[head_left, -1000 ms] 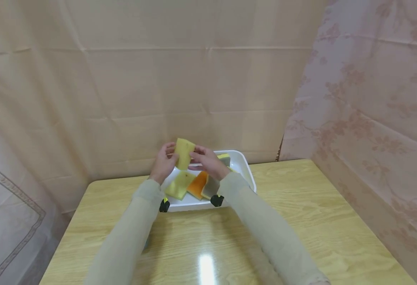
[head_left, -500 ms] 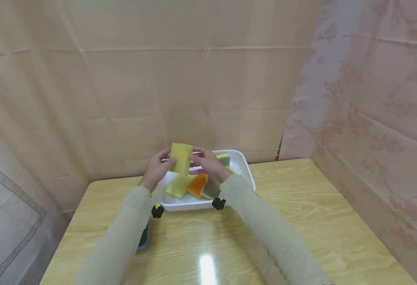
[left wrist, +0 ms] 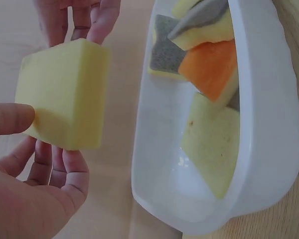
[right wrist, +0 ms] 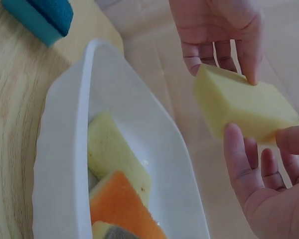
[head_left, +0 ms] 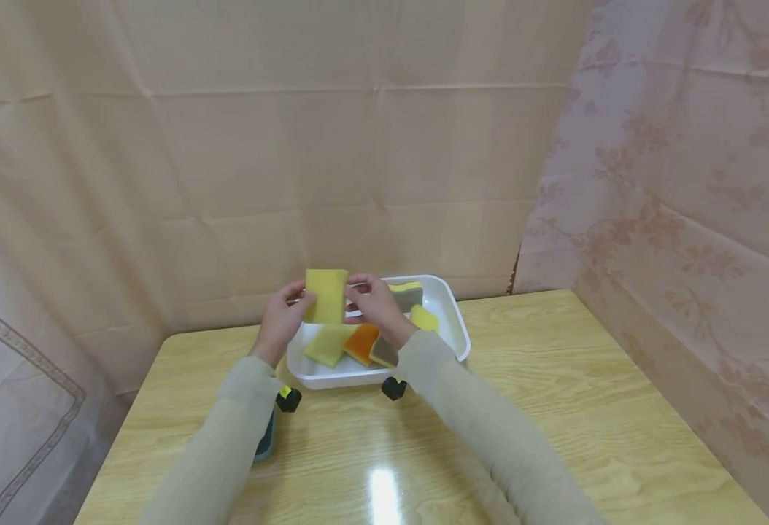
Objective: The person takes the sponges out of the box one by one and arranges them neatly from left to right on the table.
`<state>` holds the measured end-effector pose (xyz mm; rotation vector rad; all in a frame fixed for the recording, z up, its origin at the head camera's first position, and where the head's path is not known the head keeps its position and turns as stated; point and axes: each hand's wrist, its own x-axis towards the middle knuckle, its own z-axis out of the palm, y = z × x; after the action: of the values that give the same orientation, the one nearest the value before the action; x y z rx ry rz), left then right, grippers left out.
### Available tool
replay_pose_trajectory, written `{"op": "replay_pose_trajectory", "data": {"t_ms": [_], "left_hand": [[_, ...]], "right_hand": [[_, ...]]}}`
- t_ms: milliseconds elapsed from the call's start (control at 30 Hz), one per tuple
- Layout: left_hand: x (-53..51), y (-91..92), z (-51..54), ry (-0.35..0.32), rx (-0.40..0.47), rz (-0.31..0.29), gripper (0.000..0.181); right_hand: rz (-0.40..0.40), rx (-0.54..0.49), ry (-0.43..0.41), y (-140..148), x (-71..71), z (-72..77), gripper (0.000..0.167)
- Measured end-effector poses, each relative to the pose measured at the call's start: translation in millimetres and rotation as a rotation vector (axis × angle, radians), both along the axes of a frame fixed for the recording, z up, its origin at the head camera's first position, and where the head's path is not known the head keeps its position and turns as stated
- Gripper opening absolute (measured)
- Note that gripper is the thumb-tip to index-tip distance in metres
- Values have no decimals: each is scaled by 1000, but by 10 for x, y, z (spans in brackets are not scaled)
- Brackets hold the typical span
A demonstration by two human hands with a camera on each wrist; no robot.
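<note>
A yellow sponge (head_left: 325, 297) is held up above the left back part of a white tray (head_left: 345, 381). My left hand (head_left: 281, 321) pinches its left edge, the thumb on the near face and the other fingers behind. At the opposite edge my right hand (head_left: 376, 306) grips it the same way. The left wrist view shows the sponge (left wrist: 62, 94) as a thick block between both hands. Inside the tray lie a pale yellow sponge (head_left: 328, 345), an orange-faced sponge (head_left: 361, 344) and several others with grey faces, partly hidden by my right hand and forearm.
The tray stands at the back of a wooden table (head_left: 555, 408), close to a beige curtain (head_left: 358, 168). A teal sponge (right wrist: 45, 20) lies on the table left of the tray, half covered by my left forearm in the head view. Pink floral cloth (head_left: 686, 219) hangs at the right.
Both hands have moved left and slightly down with the yellow sponge, which has turned so its broad face points more toward the head camera. More of the teal sponge shows beside the left forearm.
</note>
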<state>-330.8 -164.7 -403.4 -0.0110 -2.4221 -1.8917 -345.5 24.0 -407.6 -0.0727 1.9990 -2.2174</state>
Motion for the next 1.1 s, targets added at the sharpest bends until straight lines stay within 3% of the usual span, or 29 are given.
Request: {"op": "replay_pose_trajectory", "data": {"t_ms": [233, 600, 833, 1100], "left_hand": [[139, -44, 1, 8, 17, 30, 46], [411, -109, -55, 22, 60, 76, 41], [589, -133, -90, -4, 64, 102, 41], [784, -170, -146, -10, 72, 113, 37]], "right_hand": [[-7, 20, 42, -56, 92, 24, 23], [57, 62, 63, -74, 329, 25, 20], [94, 74, 103, -75, 461, -30, 21], [127, 37, 68, -105, 595, -144, 19]]}}
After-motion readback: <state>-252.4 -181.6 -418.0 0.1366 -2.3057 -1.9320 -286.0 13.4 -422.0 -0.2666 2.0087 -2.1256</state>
